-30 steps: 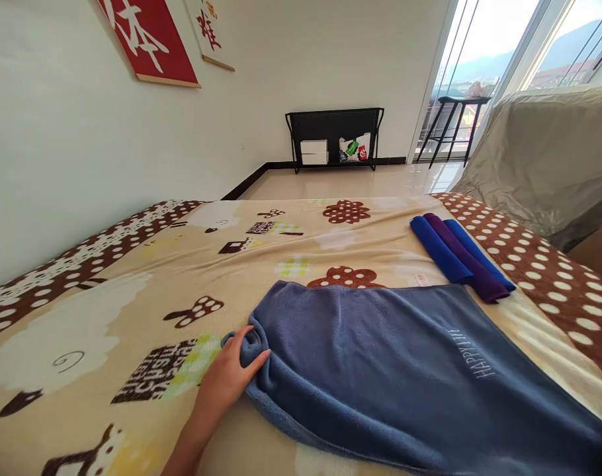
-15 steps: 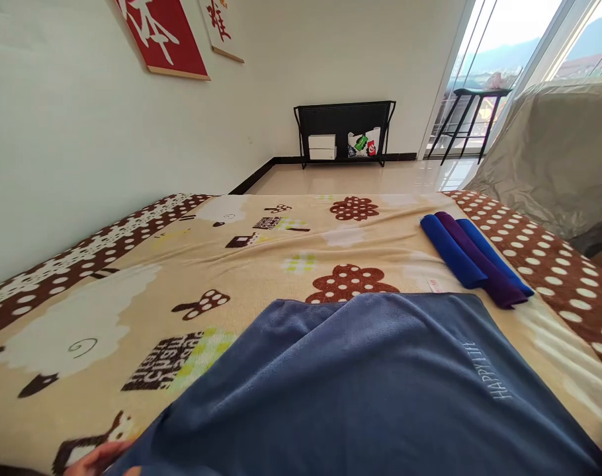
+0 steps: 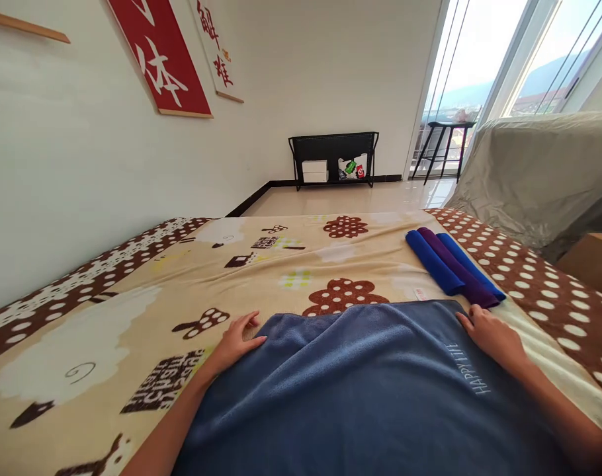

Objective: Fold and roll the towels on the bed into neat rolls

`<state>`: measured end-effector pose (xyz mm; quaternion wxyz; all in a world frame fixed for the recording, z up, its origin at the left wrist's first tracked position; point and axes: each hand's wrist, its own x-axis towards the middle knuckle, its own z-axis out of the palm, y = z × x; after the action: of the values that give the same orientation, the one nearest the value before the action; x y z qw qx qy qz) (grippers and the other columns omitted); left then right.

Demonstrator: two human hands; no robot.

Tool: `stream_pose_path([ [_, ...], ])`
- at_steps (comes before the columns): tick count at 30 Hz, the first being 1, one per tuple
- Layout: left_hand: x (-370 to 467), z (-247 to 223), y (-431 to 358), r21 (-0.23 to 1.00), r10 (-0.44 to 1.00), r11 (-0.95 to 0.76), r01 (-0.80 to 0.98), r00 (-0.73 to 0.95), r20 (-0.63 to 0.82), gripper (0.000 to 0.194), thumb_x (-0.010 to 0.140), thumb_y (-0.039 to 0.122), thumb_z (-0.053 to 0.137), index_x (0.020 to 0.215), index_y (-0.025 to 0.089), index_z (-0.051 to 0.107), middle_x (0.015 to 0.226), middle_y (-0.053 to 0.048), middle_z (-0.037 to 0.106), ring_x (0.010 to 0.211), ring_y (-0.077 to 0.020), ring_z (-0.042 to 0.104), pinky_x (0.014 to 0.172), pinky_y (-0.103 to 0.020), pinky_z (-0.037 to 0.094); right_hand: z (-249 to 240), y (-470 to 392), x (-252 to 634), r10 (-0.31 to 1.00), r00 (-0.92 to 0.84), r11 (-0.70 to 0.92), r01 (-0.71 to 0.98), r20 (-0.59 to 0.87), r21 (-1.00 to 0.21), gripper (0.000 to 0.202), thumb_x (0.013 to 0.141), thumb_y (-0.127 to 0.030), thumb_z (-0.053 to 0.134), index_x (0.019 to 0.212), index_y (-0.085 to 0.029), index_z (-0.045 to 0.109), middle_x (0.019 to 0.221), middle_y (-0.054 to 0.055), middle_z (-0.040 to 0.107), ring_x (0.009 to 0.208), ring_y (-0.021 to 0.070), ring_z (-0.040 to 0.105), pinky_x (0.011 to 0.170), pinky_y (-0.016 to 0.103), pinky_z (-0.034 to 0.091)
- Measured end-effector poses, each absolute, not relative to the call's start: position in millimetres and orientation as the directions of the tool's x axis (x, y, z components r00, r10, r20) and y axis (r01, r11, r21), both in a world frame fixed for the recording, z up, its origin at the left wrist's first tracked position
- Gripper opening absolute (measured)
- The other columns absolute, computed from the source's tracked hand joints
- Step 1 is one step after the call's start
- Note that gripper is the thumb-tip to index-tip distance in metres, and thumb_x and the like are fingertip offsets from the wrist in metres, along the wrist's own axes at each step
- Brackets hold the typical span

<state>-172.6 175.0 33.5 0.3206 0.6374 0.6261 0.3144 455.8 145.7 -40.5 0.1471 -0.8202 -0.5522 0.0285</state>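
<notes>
You are leaning over a bed (image 3: 132, 291) covered by a patterned blanket (image 3: 291, 264), with one blue towel (image 3: 360, 390) lying spread in front of you. Your left hand (image 3: 236, 342) is resting at the towel's far left corner, fingers spread and flat, touching the edge of the cloth and the blanket beside it, gripping nothing. Your right hand (image 3: 489, 336) is lying at the far right corner, fingers likewise open and pressed flat on the towel, near the pale lettering (image 3: 472, 369) stitched along that side. Just beyond your right hand three rolled cloths (image 3: 452, 266) are lying side by side, touching: two blue with one purple between them. Against the far wall one black rack (image 3: 333, 158) is standing on the floor, and two banners (image 3: 182, 56) are hanging on the left wall.
</notes>
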Motion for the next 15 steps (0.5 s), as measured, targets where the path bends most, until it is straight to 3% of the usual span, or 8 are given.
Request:
stream_pose_path([
  [4,-156.0,41.9,170.5,0.876,0.982,0.010,0.483,0.162,-0.101,0.045,0.060,0.043,0.078,0.098,0.018,0.072,0.089,-0.005,0.072,0.089,-0.0284,0.066,0.087,-0.040,0.052,-46.2,161.0,449.5,0.934,0.336,-0.303,0.925,0.121,-0.227,0.032,0.094,-0.046,0.038,0.096,-0.021,0.057,0.102,0.013,0.067,0.089,0.0293,0.067,0.078,0.040,0.046],
  [9,-169.0,60.0,162.3,0.932,0.987,0.079,0.355,0.104,-0.123,0.045,0.066,0.043,0.075,0.103,0.020,0.069,0.102,-0.007,0.072,0.102,-0.0292,0.065,0.086,-0.035,0.053,-47.4,172.1,457.8,0.950,0.292,-0.261,0.936,0.109,-0.238,0.023,0.091,-0.033,0.043,0.101,-0.019,0.058,0.106,0.012,0.067,0.100,0.0252,0.065,0.082,0.033,0.046],
  [15,-176.3,76.7,166.8,0.934,0.995,0.088,0.347,0.011,-0.098,0.036,0.064,0.040,0.081,0.090,0.018,0.068,0.087,-0.003,0.068,0.083,-0.0236,0.064,0.073,-0.030,0.052,-50.4,186.1,449.9,0.945,0.314,-0.284,0.929,0.097,-0.237,0.036,0.097,-0.044,0.041,0.111,-0.016,0.057,0.095,0.013,0.068,0.090,0.0259,0.066,0.077,0.036,0.048],
])
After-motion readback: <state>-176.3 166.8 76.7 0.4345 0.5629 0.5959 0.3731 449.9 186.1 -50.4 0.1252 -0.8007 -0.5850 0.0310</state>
